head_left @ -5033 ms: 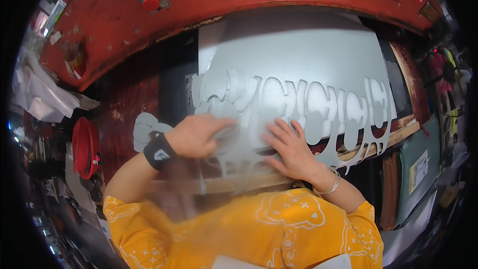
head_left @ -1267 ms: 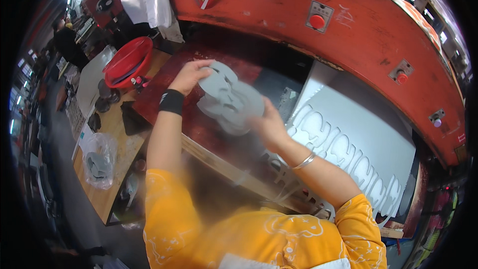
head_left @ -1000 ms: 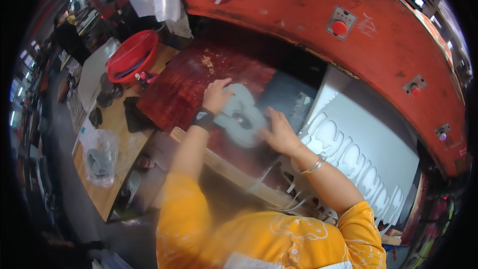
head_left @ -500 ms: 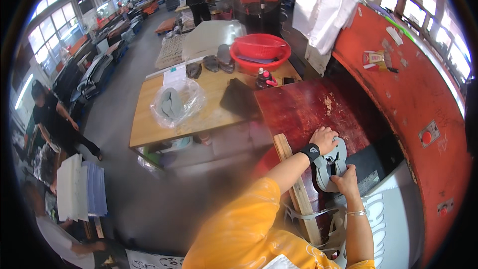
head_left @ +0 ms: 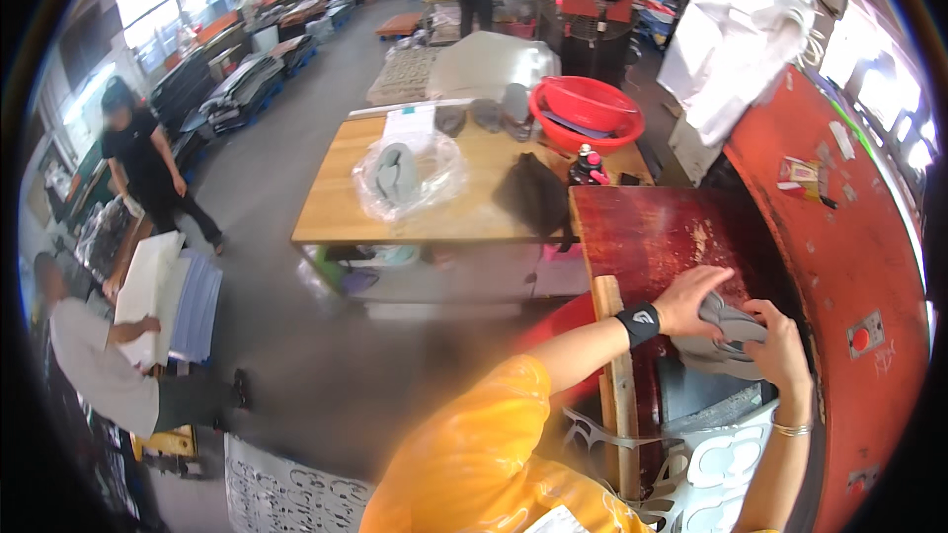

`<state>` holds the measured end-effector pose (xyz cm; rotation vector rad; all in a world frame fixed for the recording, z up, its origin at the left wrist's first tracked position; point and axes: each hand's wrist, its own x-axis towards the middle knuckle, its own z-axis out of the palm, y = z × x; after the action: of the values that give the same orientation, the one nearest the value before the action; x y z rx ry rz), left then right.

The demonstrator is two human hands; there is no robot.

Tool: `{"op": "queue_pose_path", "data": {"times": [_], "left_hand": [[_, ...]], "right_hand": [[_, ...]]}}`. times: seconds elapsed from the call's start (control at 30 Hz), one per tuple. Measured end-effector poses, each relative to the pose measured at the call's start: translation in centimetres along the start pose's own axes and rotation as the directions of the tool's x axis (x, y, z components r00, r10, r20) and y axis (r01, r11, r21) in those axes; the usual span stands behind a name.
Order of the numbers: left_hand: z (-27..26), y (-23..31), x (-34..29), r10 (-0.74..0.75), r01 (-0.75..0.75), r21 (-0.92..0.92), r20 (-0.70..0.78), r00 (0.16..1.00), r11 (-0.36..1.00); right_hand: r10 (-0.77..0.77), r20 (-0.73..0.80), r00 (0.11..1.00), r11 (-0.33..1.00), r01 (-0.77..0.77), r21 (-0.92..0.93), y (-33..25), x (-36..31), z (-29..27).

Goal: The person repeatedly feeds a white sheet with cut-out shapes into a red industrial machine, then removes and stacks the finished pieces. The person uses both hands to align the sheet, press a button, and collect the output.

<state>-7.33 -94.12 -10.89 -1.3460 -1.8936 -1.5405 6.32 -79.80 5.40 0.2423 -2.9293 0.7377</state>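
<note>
A stack of grey, sole-shaped foam pieces (head_left: 706, 347) is between my hands, tilted over the dark pad (head_left: 696, 390) beside the red work surface (head_left: 632, 227). My left hand (head_left: 694, 301), with a black wristband, grips its left end, thumb in front and fingers stretched along the far side. My right hand (head_left: 780, 345), with a bracelet on its wrist, holds the right end, fingers curled over the top. A white sheet with sole-shaped cut-outs (head_left: 713, 464) lies nearer to me, below the pad.
A wooden strip (head_left: 619, 385) edges the red surface. The orange-red machine side (head_left: 829, 266) with a red button (head_left: 861, 339) stands right. Ahead-left, a wooden table (head_left: 331, 207) bears a plastic bag (head_left: 449, 173) and red basins (head_left: 592, 104). Two people (head_left: 143, 153) (head_left: 94, 355) stand left.
My hands have moved right with the grey stack, which was flat on the surface and is now tilted. The view has turned left. The person in the light shirt shows more fully.
</note>
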Motion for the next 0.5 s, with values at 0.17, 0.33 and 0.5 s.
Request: {"op": "queue_pose_path", "data": {"times": [0.17, 0.33, 0.5], "left_hand": [[0.1, 4.6, -2.2, -0.153, 0.228, -0.281, 0.264, 0.952, 0.932], [-0.7, 5.9, -4.4, -0.354, 0.394, -0.336, 0.176, 0.919, 0.855], [-1.3, 6.2, -3.3, -0.272, 0.292, -0.333, 0.107, 0.956, 0.897]], "right_hand": [[-0.118, 0.137, 0.984, 0.963, 0.146, -0.225, -3.7, 1.2, 0.2], [-0.122, 0.014, 0.992, 0.837, 0.096, 0.540, 3.8, -1.5, 2.9], [0.032, -0.162, 0.986, 0.792, 0.074, 0.606, 12.3, -1.3, 6.3]]}}
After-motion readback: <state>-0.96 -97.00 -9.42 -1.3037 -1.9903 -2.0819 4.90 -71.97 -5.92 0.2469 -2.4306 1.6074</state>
